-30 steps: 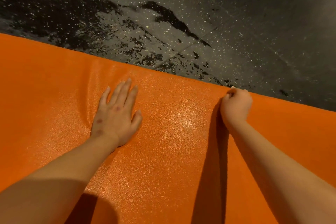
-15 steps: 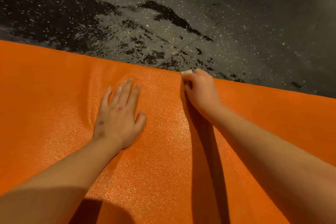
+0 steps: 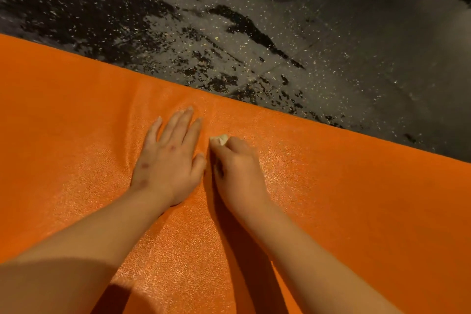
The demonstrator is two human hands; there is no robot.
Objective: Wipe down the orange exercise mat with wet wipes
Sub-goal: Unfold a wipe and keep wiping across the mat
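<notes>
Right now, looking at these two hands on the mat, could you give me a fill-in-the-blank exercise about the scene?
1. The right hand grips a small white ____.
2. The left hand rests flat on the mat, which is coloured ____.
3. Beyond the mat's far edge lies a dark speckled ____.
Missing words: wipe; orange; floor.

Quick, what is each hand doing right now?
Left hand: open, flat on the orange mat.
Right hand: curled round a wet wipe, pressing it on the mat.
</notes>
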